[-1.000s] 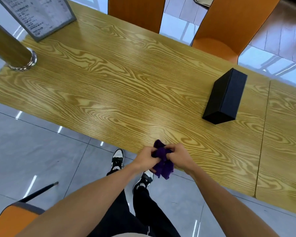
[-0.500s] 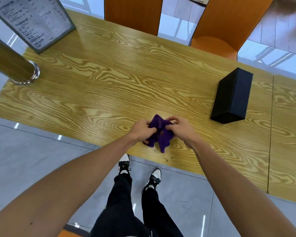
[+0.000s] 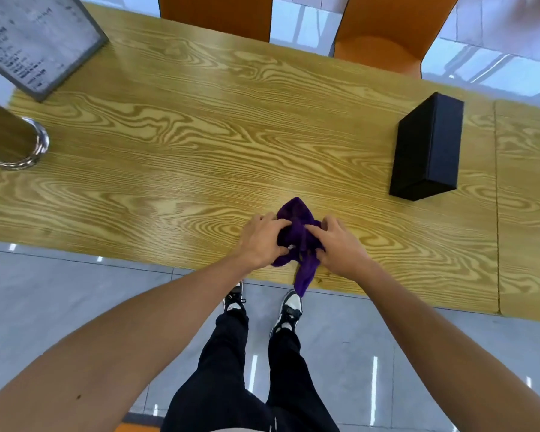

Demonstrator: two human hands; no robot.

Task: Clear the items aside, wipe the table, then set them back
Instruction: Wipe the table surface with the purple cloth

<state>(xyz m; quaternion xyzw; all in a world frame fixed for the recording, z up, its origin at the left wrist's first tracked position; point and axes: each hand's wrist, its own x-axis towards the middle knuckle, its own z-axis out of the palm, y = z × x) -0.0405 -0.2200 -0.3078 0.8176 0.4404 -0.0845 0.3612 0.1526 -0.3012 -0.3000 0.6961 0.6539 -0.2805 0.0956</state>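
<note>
A crumpled purple cloth [image 3: 296,216] lies on the wooden table [image 3: 200,145] near its front edge, one corner hanging over the edge. My left hand [image 3: 261,240] grips its left side and my right hand [image 3: 340,244] grips its right side. A black box [image 3: 427,148] lies on the table to the right of the cloth. At the far left stand a brass-coloured cylinder with a metal base [image 3: 10,141] and a grey-framed menu card [image 3: 35,42].
Two orange chairs [image 3: 384,35] stand behind the far edge of the table. A second table top [image 3: 527,198] adjoins on the right, past a seam. My legs and shoes [image 3: 289,307] are on the grey tiled floor below the front edge.
Both hands have carried the purple cloth from below the table's front edge up onto the table top. The box, cylinder and menu card have not moved.
</note>
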